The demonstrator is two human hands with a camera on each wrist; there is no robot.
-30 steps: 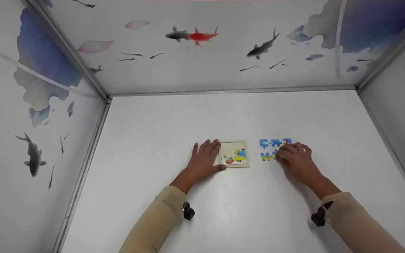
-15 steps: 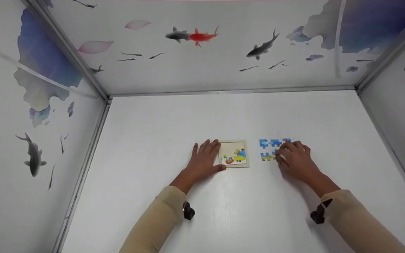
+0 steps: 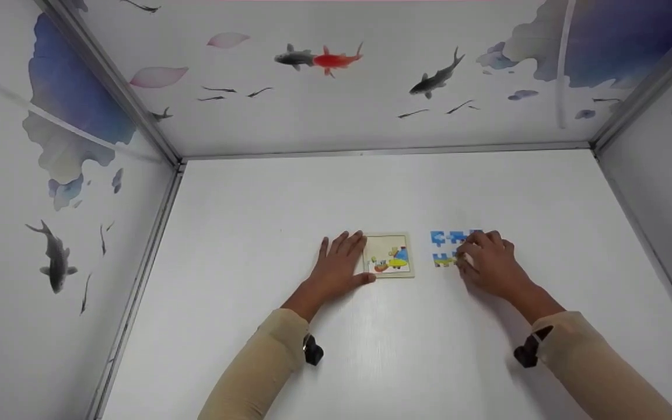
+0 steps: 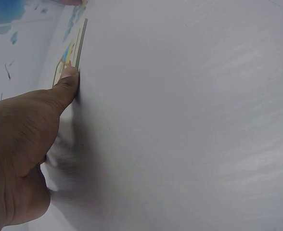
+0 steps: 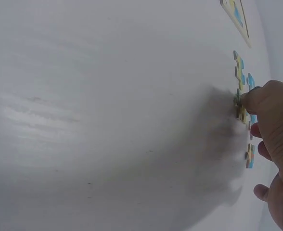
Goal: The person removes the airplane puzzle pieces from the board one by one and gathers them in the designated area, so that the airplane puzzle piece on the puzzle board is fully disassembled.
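A square wooden puzzle tray (image 3: 410,256) lies on the white table, some colourful pieces set along its bottom and right. My left hand (image 3: 339,265) rests against the tray's left side, fingers spread, thumb at the lower edge, as the left wrist view also shows. To the right, blue and yellow jigsaw pieces lie in two rows, among them an upper-left piece (image 3: 437,237) and a lower-left piece (image 3: 441,260). My right hand (image 3: 493,265) pinches a jigsaw piece (image 5: 238,100) in the lower row between thumb and fingers. The fingers partly cover the right-hand pieces.
White table surface (image 3: 382,338) stretches around the tray and pieces. Panels printed with fish and petals, such as the back wall (image 3: 382,116), enclose it on the left, back and right. Each sleeve carries a small black camera (image 3: 312,351) at the wrist.
My right hand has shifted slightly left over the lower row, now covering more of the upper-right piece. The left hand and tray have stayed in place.
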